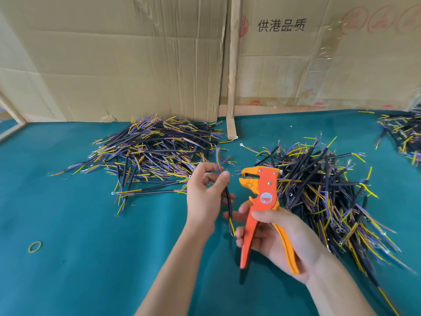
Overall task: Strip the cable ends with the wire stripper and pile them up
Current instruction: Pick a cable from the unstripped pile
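Observation:
My left hand (205,195) pinches one black cable (228,201) between thumb and fingers; the cable stands nearly upright, with thin yellow and purple cores showing at both ends. Just to its right, my right hand (280,238) grips the handles of an orange and yellow wire stripper (259,197), jaws pointing left toward the cable's upper end, a small gap apart from it. A pile of cables (155,153) lies behind my left hand. A second, denser pile (323,190) lies to the right of the stripper.
Everything sits on a teal cloth table (91,258). Cardboard sheets (136,65) and a wooden slat (232,87) stand along the back edge. A third cable heap (403,133) lies at the far right. A yellow rubber band (35,246) lies at the left front.

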Demonstrator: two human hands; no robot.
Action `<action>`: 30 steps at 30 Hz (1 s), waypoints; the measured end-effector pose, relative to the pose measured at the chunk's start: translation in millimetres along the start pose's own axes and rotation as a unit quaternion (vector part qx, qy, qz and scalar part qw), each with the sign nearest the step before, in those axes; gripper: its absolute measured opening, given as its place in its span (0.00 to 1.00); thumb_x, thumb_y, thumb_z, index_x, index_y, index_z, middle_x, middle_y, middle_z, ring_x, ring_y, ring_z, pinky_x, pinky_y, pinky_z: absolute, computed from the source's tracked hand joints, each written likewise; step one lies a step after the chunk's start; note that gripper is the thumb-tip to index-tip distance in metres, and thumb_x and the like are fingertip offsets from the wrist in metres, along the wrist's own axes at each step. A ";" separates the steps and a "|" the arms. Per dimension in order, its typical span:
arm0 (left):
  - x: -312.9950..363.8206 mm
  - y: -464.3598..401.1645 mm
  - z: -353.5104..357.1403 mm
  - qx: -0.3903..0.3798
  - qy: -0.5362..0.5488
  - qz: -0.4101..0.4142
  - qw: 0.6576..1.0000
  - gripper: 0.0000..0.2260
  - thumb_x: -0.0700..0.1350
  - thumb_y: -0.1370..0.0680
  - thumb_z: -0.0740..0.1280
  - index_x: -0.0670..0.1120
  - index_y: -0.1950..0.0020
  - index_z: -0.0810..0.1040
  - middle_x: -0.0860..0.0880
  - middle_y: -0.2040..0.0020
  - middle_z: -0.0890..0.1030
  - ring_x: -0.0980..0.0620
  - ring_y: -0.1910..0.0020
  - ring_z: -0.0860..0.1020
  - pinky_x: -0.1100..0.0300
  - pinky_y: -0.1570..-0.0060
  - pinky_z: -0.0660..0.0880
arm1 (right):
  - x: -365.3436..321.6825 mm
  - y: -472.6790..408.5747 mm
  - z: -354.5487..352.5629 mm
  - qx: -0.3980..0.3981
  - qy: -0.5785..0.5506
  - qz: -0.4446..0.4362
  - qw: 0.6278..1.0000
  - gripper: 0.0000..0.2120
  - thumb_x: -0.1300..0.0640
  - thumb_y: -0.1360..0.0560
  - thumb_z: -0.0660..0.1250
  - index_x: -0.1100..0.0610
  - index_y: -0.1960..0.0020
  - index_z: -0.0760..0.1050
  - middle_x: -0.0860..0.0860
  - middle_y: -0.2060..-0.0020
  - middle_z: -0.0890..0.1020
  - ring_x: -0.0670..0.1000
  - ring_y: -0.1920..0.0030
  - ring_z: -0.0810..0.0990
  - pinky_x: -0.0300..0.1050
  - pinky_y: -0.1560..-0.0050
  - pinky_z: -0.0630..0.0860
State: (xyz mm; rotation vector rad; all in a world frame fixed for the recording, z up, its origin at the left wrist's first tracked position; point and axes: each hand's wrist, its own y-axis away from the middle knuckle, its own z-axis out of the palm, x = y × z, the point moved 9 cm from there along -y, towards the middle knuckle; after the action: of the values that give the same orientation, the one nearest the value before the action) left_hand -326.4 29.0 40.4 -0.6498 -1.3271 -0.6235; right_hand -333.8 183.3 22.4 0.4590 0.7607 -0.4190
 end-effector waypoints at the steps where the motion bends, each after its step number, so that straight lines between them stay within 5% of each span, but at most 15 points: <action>1: 0.8 -0.9 -0.2 0.003 -0.007 0.009 1.000 0.06 0.39 0.21 0.71 0.47 0.52 0.75 0.38 0.59 0.79 0.48 0.73 0.79 0.60 0.74 0.76 | 1.9 0.0 0.2 -0.008 0.014 0.008 1.000 0.20 0.60 0.35 0.80 0.65 0.47 0.81 0.76 0.41 0.76 0.64 0.60 0.80 0.59 0.54 0.80; 6: 2.4 -8.4 -3.1 0.028 -0.060 0.023 0.998 0.06 0.41 0.20 0.70 0.50 0.51 0.74 0.48 0.65 0.79 0.51 0.68 0.79 0.59 0.71 0.75 | 11.0 -1.9 3.7 -0.042 0.049 0.026 0.998 0.25 0.58 0.34 0.81 0.68 0.41 0.80 0.70 0.43 0.81 0.62 0.60 0.81 0.59 0.53 0.80; 10: -4.5 -6.5 -16.2 0.073 -0.004 0.003 0.997 0.07 0.44 0.16 0.64 0.46 0.52 0.69 0.45 0.65 0.81 0.48 0.71 0.82 0.60 0.75 0.74 | 4.2 -4.5 -4.8 -0.029 0.032 0.009 0.999 0.26 0.56 0.35 0.82 0.67 0.42 0.81 0.69 0.47 0.81 0.62 0.59 0.82 0.58 0.53 0.81; 15: -10.2 -1.5 -34.8 0.122 0.088 -0.005 0.989 0.08 0.38 0.19 0.67 0.46 0.56 0.71 0.43 0.61 0.83 0.46 0.60 0.83 0.60 0.72 0.75 | -13.1 -5.9 -27.3 0.031 -0.040 -0.050 0.997 0.30 0.55 0.40 0.83 0.68 0.42 0.82 0.62 0.56 0.81 0.59 0.61 0.82 0.54 0.57 0.81; 20: -8.1 -3.6 -40.4 0.116 0.128 0.000 0.985 0.08 0.37 0.20 0.68 0.46 0.55 0.73 0.44 0.60 0.84 0.48 0.61 0.86 0.63 0.72 0.74 | -33.2 -1.6 -46.7 0.078 -0.083 -0.131 0.985 0.19 0.55 0.31 0.72 0.65 0.45 0.84 0.59 0.57 0.82 0.56 0.60 0.83 0.51 0.56 0.83; 30: -9.8 -2.9 -35.5 0.105 0.147 -0.036 0.983 0.05 0.38 0.19 0.66 0.42 0.55 0.75 0.42 0.62 0.85 0.47 0.63 0.86 0.64 0.73 0.75 | -48.9 6.3 -64.9 0.108 -0.090 -0.194 0.971 0.17 0.54 0.28 0.68 0.65 0.45 0.83 0.59 0.57 0.82 0.56 0.58 0.83 0.51 0.54 0.82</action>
State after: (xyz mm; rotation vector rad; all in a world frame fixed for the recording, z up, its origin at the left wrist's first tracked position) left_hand -306.3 1.2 26.6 -0.3242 -1.1231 -0.6014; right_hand -398.4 232.7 18.5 0.4676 0.6303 -0.9031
